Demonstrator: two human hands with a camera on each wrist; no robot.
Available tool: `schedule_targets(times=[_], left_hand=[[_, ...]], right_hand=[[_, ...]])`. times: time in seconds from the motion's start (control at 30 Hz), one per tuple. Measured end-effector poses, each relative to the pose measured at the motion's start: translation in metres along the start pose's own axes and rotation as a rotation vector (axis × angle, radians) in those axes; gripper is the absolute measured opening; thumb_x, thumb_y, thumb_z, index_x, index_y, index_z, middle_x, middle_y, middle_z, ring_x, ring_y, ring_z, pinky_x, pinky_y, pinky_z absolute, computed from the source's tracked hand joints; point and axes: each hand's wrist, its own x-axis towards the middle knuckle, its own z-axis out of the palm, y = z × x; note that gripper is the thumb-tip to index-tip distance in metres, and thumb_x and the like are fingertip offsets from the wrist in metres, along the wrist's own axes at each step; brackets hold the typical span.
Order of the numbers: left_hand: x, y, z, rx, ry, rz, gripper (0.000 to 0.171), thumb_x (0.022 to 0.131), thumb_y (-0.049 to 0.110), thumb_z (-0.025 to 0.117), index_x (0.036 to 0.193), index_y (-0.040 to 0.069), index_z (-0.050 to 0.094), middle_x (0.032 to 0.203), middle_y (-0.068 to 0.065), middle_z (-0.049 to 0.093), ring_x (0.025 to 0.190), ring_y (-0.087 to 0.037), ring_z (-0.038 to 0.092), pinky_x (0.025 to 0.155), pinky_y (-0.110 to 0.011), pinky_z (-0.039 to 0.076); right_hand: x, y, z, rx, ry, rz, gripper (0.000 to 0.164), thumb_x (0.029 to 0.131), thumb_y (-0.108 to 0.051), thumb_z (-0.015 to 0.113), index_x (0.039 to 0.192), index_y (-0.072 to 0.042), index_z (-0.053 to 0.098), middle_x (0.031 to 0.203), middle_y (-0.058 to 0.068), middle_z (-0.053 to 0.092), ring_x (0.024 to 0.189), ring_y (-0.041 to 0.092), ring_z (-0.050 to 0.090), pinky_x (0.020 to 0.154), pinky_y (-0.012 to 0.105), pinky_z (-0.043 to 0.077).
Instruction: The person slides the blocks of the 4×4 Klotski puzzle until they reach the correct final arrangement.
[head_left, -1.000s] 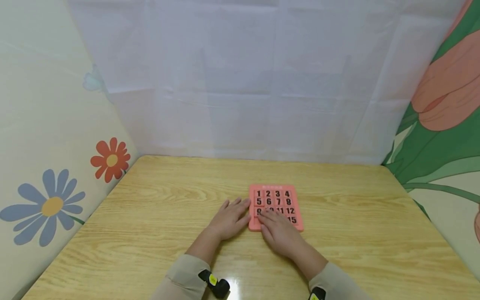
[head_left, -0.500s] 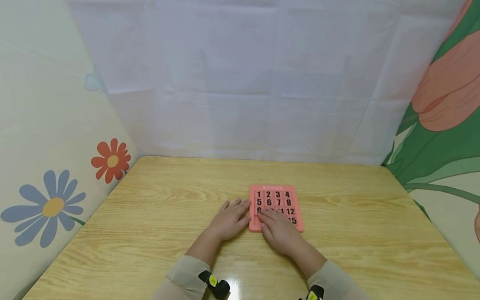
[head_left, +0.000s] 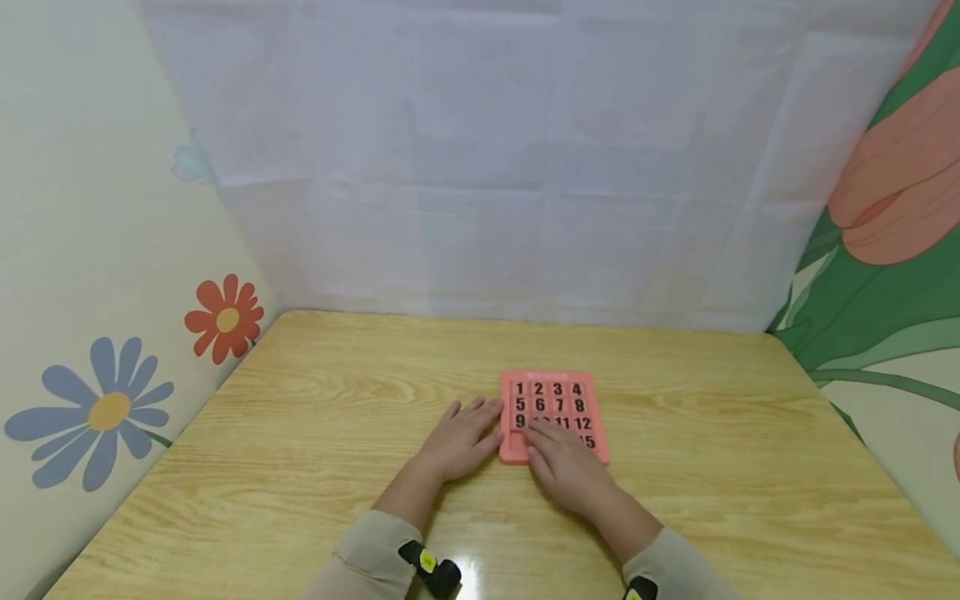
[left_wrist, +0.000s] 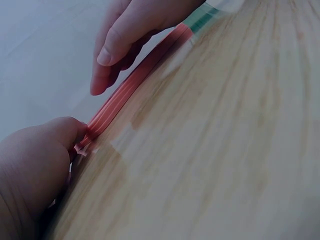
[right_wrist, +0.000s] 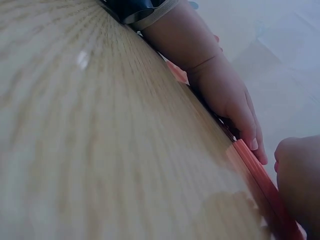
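A pink number slide puzzle (head_left: 548, 377) lies flat on the wooden table in the head view, black numerals on its tiles. My left hand (head_left: 459, 440) rests at its left side, fingers extended, thumb and fingertips touching the frame's edge. Over the puzzle's lower middle, my right hand (head_left: 568, 468) lies with its fingers laid out, fingertips beside the 9 tile (head_left: 521, 422). The fingers partly cover the 10 and hide some tiles in the bottom row; the 15 (head_left: 588, 442) shows at the right. No numeral shows at the lower left corner. In the left wrist view the puzzle frame (left_wrist: 117, 102) appears edge-on.
The wood-grain table (head_left: 360, 375) stretches around the puzzle on all sides. A white sheet (head_left: 480, 167) hangs behind it. Flower-patterned walls stand left and right. Each sleeve carries a black wrist camera, the left one (head_left: 438, 575) close to the table's surface.
The fingertips of my right hand have shifted slightly right, so the 9 shows more fully. My left hand stays at the puzzle's edge. The head view has moved a little.
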Motion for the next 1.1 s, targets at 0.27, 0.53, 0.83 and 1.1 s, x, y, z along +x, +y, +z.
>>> schedule_targets(times=[0.27, 0.53, 0.83, 1.1], left_hand=[[0.000, 0.001, -0.001, 0.001, 0.000, -0.002, 0.057, 0.103, 0.040, 0.042, 0.152, 0.012, 0.036, 0.158, -0.003, 0.037, 0.150, -0.028, 0.027, 0.125, -0.051, 0.009], [0.001, 0.000, 0.000, -0.002, 0.000, 0.002, 0.056, 0.104, 0.039, 0.043, 0.152, 0.011, 0.037, 0.158, -0.004, 0.037, 0.150, -0.028, 0.027, 0.125, -0.051, 0.010], [0.000, -0.001, 0.000, 0.004, -0.012, 0.000, 0.057, 0.104, 0.040, 0.042, 0.152, 0.012, 0.035, 0.158, -0.003, 0.036, 0.150, -0.028, 0.026, 0.125, -0.051, 0.009], [0.002, 0.000, 0.001, -0.001, -0.006, -0.009, 0.056, 0.104, 0.040, 0.042, 0.152, 0.012, 0.036, 0.158, -0.003, 0.037, 0.150, -0.028, 0.026, 0.125, -0.051, 0.010]], right_hand=[[-0.014, 0.008, -0.008, -0.016, 0.001, 0.060, 0.040, 0.102, -0.025, 0.048, 0.137, -0.009, 0.058, 0.145, 0.008, 0.054, 0.137, 0.029, 0.048, 0.117, 0.048, 0.035], [-0.023, 0.018, -0.008, -0.050, 0.052, 0.010, 0.037, 0.099, -0.024, 0.054, 0.132, -0.010, 0.063, 0.140, 0.008, 0.059, 0.133, 0.028, 0.052, 0.115, 0.047, 0.039], [-0.024, 0.020, -0.006, -0.071, 0.026, -0.011, 0.038, 0.100, -0.026, 0.053, 0.133, -0.011, 0.062, 0.143, 0.006, 0.057, 0.136, 0.027, 0.050, 0.117, 0.046, 0.036], [-0.022, 0.016, -0.005, -0.072, 0.023, -0.017, 0.038, 0.099, -0.025, 0.053, 0.134, -0.011, 0.061, 0.142, 0.006, 0.057, 0.136, 0.028, 0.050, 0.117, 0.048, 0.035]])
